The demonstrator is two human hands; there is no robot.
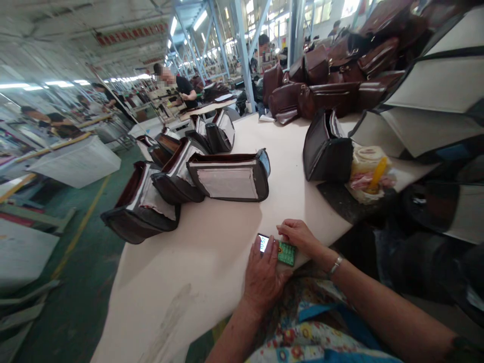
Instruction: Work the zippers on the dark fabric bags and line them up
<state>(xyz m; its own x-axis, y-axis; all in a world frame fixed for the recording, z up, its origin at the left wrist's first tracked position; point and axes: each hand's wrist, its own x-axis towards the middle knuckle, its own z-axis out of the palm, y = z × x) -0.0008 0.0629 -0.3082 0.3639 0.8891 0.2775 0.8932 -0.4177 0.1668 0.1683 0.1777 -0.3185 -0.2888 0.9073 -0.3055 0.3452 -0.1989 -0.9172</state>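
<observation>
From my desk I've got both hands together at the near edge of the pale table (196, 262), right on a small phone (278, 249). The left hand (262, 277) is wrapped over its lower side, with the fingers curled across the casing. The right hand (297, 237), a bracelet (335, 265) on its wrist, lays its fingers on the far end by the green keys (286, 253), though I can't tell if that hand is actually gripping. The lit screen faces up (far too small for me to read). Patterned cloth (302, 322) fills the bottom of my view, just below the table edge.

Moving up the table, a cluster of dark bags (227, 181) lies on their sides toward the left edge, with pale linings showing and the nearest ones well apart from the hands. Over by the right edge, one dark bag (327, 146) stands upright, touching a plastic-wrapped bundle (370, 171) with something yellow in it. Brown leather bags (321, 75) are heaped at the far right corner, and white-lined bags (434, 85) are stacked beyond the right edge. Way off at a far bench, a co-worker (185, 88) in a dark shirt is leaning over the work.
</observation>
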